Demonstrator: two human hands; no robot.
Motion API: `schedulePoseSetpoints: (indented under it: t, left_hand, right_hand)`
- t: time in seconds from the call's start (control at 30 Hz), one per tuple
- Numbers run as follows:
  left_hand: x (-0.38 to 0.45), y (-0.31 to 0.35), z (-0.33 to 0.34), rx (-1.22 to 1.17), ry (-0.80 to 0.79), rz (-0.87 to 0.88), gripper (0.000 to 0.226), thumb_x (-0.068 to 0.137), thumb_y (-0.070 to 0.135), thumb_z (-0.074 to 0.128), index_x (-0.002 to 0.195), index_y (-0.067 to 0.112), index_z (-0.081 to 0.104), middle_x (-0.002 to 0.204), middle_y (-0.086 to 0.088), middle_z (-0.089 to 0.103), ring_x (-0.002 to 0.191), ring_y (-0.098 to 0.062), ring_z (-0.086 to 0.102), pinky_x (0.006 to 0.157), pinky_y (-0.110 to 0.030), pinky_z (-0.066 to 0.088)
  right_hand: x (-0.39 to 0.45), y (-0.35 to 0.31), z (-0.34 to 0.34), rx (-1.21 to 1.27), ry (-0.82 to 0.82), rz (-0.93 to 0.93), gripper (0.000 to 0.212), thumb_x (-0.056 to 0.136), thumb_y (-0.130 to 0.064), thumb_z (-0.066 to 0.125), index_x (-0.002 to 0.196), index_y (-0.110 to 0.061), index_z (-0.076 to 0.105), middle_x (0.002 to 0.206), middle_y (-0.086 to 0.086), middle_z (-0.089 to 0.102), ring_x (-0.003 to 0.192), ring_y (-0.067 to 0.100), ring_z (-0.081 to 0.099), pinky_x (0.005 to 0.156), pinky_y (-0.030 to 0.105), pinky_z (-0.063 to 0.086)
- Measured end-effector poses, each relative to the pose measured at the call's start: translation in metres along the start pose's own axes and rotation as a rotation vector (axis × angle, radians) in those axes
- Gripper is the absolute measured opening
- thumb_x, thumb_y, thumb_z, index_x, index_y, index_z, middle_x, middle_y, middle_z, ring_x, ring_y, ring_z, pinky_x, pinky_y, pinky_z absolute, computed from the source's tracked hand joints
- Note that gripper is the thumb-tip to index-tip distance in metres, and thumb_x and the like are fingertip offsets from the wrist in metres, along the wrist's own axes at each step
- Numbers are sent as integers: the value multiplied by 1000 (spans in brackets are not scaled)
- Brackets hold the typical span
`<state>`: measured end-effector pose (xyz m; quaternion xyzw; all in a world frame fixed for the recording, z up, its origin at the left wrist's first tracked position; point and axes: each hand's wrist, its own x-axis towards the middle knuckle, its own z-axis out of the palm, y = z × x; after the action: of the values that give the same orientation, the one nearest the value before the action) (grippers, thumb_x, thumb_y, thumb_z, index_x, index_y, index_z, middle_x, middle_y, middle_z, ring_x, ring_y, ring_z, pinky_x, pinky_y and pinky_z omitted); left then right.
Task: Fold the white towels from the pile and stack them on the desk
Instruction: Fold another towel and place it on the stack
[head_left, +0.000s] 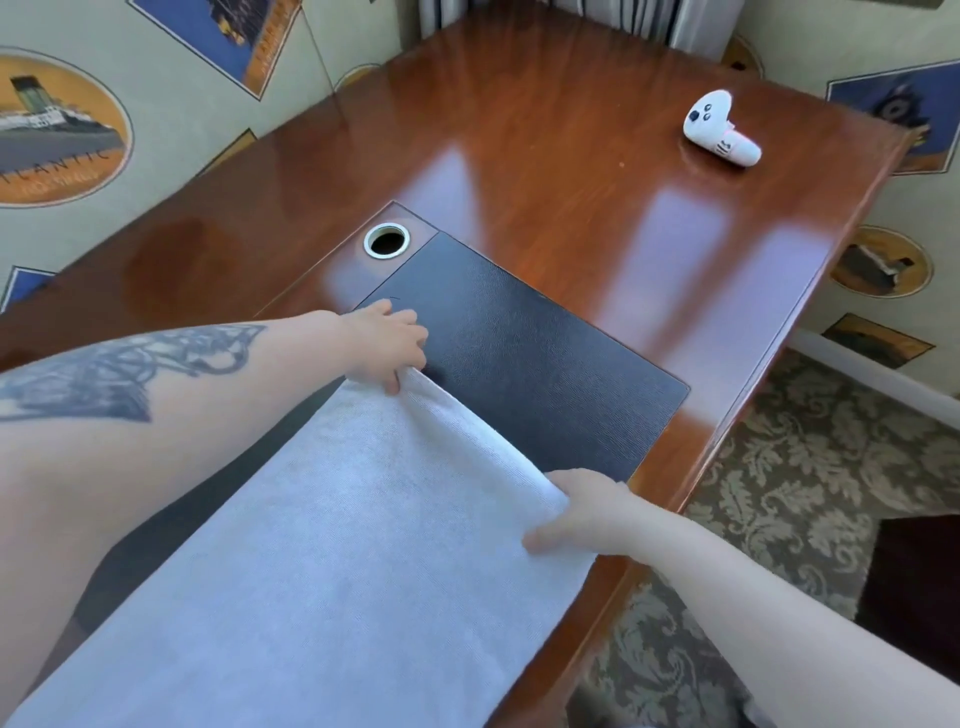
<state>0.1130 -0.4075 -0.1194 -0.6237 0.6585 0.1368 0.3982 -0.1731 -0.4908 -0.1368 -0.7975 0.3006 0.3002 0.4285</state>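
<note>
A white towel (322, 561) lies stretched over the near part of the wooden desk (545, 171), covering part of a black desk pad (524, 343). My left hand (387, 345) pinches the towel's far left corner over the pad. My right hand (587, 512) grips the far right corner, thumb on top, near the desk's right edge. The towel's far edge sags between the two hands. Its near end runs out of the bottom of the frame. No pile of towels is in view.
A white handheld controller (722, 130) lies at the far right of the desk. A round metal-rimmed cable hole (387, 240) sits just beyond the pad's far left corner. Patterned carpet (779, 467) lies to the right, walls with ship pictures around.
</note>
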Motion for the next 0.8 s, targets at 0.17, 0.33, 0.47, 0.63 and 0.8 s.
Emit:
schedulePoseSetpoints:
  t: [0.17,0.33,0.47,0.63,0.8]
  left_hand:
    - [0,-12,-7,-203,67,-69,10,98,34,51,103,26,52,107,6,61,97,-19,46,87,-27,33]
    - [2,-20,-25,-172,161,-75,7,99,33,51,100,28,46,103,6,61,93,-17,48,87,-28,32]
    - [9,-14,-32,-102,161,-59,17,101,31,47,117,26,51,113,9,60,111,-15,50,94,-30,32]
    - [14,-13,-40,-22,133,-102,23,102,25,45,125,25,52,118,8,59,117,-15,48,95,-31,35]
    - [20,-22,-71,-54,320,-300,23,100,14,46,120,22,51,116,2,59,114,-20,49,86,-32,34]
  right_hand:
    - [-7,12,-12,702,-215,-96,56,68,-16,78,120,-16,58,114,6,71,102,23,70,88,39,57]
    - [-5,29,-23,774,-22,-60,44,79,-1,75,117,-12,56,109,14,70,92,31,71,67,38,58]
    - [-2,45,-30,428,128,-97,24,80,-26,79,100,-14,72,98,7,75,90,22,71,85,41,57]
    - [-3,64,-41,344,185,-79,22,85,-32,74,87,-10,73,77,1,73,71,17,69,70,34,59]
    - [-1,56,-69,197,607,-22,18,83,-31,73,75,-15,72,62,5,64,56,20,56,52,32,42]
